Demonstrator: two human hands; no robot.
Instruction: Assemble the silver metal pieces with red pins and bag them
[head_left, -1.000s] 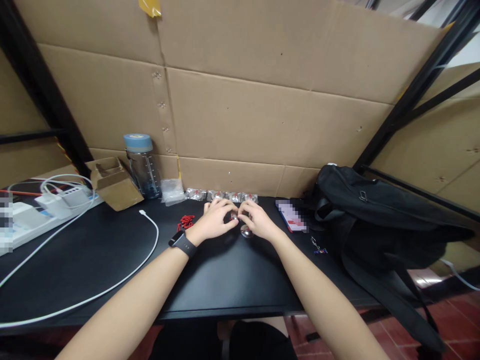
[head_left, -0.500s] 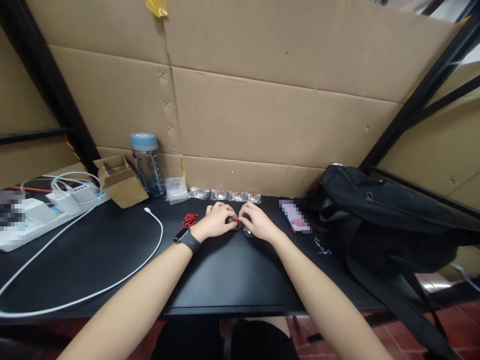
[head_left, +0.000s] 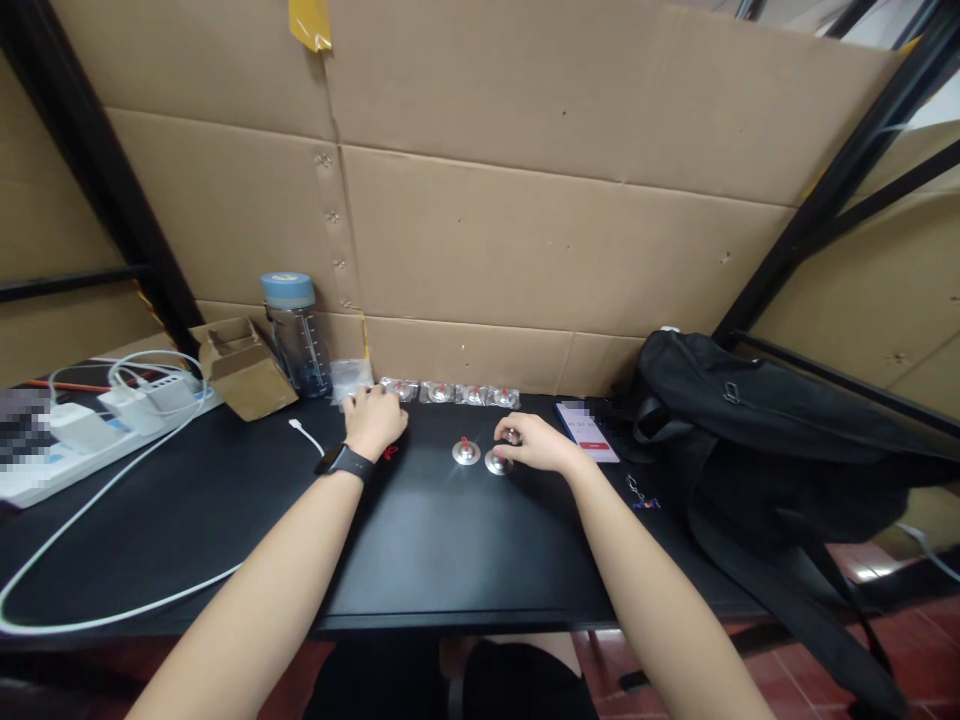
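Observation:
My left hand (head_left: 375,424) reaches forward with fingers spread, its fingertips at the clear plastic bags (head_left: 351,378). Under and beside it lies some red cord (head_left: 390,452), mostly covered by the hand. In front of me a small silver metal disc with a red cord loop (head_left: 466,453) rests on the black table, touched by neither hand. My right hand (head_left: 541,443) curves over a second silver disc (head_left: 496,464), thumb at its edge and fingers apart. Another shiny piece (head_left: 513,436) shows between thumb and fingers; whether it is gripped is unclear.
A row of several bagged discs (head_left: 474,394) lies along the cardboard wall (head_left: 480,250). To the left are a water bottle (head_left: 298,340), a cardboard box (head_left: 244,370), a power strip (head_left: 37,470) and a white cable (head_left: 112,622). A phone (head_left: 589,432) and black backpack (head_left: 757,420) lie right.
The hands were together over the discs. My left hand has let go and moved left to the plastic bags, uncovering the left disc. My right hand has shifted slightly right.

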